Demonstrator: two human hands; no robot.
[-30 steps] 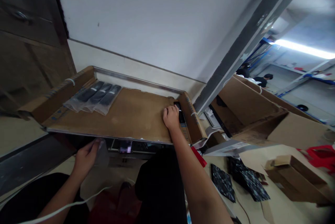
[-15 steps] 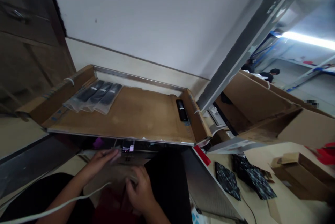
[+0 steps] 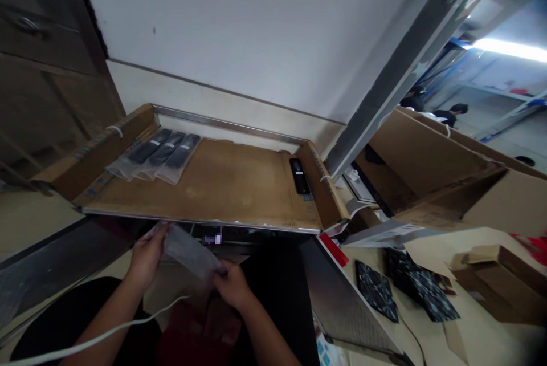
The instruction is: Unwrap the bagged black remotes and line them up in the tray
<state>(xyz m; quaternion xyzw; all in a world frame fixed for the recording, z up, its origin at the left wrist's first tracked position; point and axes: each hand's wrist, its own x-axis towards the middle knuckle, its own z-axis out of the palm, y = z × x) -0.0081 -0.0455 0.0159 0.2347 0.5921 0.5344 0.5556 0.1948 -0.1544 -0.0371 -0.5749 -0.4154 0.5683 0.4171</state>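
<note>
Bag [image 3: 192, 255] below table [image 3: 231, 183] edge; left hand [image 3: 146, 256], right hand [image 3: 233, 285], fingers [image 3: 159, 237] pinching opposite ends. Cable [image 3: 149, 317] crosses left forearm [image 3: 122, 302]. Black device [image 3: 301, 182] at table's right, three packets [image 3: 161, 154] at left. Box [image 3: 431, 166] farther right.

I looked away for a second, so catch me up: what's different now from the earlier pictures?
The right hand has left the black device, come back toward the body and taken hold of one end of the clear bag. The left hand still grips the other end. The device and the three bagged ones stayed put on the cardboard.
</note>
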